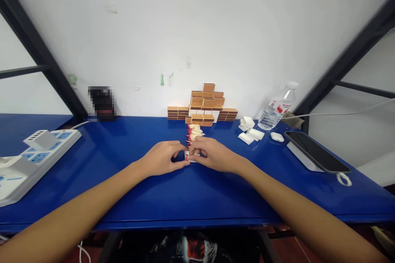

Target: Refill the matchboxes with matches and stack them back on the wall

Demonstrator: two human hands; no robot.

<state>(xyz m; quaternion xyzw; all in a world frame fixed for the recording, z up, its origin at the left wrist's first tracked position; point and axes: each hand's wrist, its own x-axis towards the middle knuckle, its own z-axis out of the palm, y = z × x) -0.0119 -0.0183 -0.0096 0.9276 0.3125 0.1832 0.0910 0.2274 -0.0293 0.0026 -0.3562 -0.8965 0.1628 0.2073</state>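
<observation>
A small white matchbox tray lies on the blue table between my hands, with red match heads showing inside. My left hand steadies its left end between thumb and fingertips. Over the tray, my right hand has thumb and index finger pinched together, hiding much of it. What those fingertips hold is too small to make out. Just behind lies a pile of loose matches, red heads mostly to the left. Matchboxes are stacked in a stepped shape against the wall.
Several white empty trays, a water bottle, a white earbud case and a propped phone occupy the right side. At left are a power strip with plugs and a pixelated dark object.
</observation>
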